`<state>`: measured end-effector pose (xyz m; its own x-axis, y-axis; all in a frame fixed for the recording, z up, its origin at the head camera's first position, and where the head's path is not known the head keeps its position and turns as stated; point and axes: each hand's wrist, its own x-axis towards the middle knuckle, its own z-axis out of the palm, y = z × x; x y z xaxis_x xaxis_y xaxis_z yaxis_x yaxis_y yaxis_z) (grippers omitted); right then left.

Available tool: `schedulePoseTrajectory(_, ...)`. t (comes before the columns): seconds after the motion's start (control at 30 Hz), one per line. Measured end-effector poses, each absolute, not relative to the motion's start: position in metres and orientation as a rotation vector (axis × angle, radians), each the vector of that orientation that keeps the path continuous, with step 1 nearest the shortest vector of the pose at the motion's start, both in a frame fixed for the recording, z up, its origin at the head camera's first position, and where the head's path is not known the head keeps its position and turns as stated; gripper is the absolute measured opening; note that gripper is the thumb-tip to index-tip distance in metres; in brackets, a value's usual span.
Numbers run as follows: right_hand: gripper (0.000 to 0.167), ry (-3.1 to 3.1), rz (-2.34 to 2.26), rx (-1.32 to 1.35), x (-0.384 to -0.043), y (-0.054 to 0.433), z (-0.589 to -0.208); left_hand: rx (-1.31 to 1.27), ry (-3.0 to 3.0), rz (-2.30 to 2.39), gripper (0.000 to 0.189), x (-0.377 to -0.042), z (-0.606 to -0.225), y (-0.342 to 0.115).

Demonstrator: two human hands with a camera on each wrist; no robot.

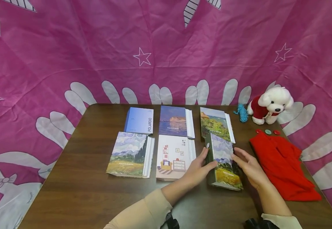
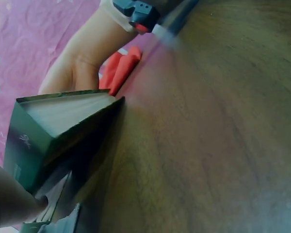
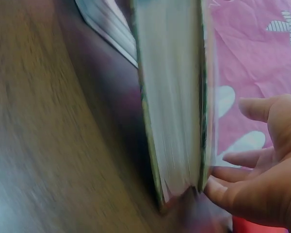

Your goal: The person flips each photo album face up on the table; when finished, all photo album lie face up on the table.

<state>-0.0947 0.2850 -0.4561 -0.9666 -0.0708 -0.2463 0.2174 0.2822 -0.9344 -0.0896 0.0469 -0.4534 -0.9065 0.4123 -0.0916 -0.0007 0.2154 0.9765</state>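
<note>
A thick photo album (image 1: 226,162) with a painted landscape cover and dark green spine is at the front right of the rows. My left hand (image 1: 198,167) grips it by the spine, thumb over the cover. Fingers of my right hand (image 1: 250,167) touch its opposite edge, fairly straight in the right wrist view. The left wrist view shows the album's green spine (image 2: 29,141) tilted above the tabletop. Its far end overlaps a garden-cover album (image 1: 215,122). The white album with a room drawing (image 1: 171,156) lies left of my left hand.
More albums lie on the brown table (image 1: 77,178): a blue one (image 1: 139,121), a sea-cliff one (image 1: 173,122) and a cypress landscape (image 1: 128,152). At right are red cloth (image 1: 283,168), buttons (image 1: 267,131), blue yarn (image 1: 242,113) and a plush dog (image 1: 271,103).
</note>
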Motion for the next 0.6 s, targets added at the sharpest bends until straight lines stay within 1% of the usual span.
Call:
schedulePoseTrajectory(0.2,0.075,2.399,-1.642,0.160,-0.098,0.290,-0.455,0.262,2.205,1.554,0.081,-0.098,-0.454,0.053)
schedulePoseTrajectory(0.4,0.077,2.461,-1.535,0.167,-0.101,0.294,-0.457,0.168,2.058,1.678,0.080,-0.103,-0.458,0.057)
schedulePoseTrajectory(0.6,0.072,2.500,-1.511,0.164,-0.101,0.290,-0.458,0.152,2.002,1.754,0.079,-0.105,-0.455,0.054)
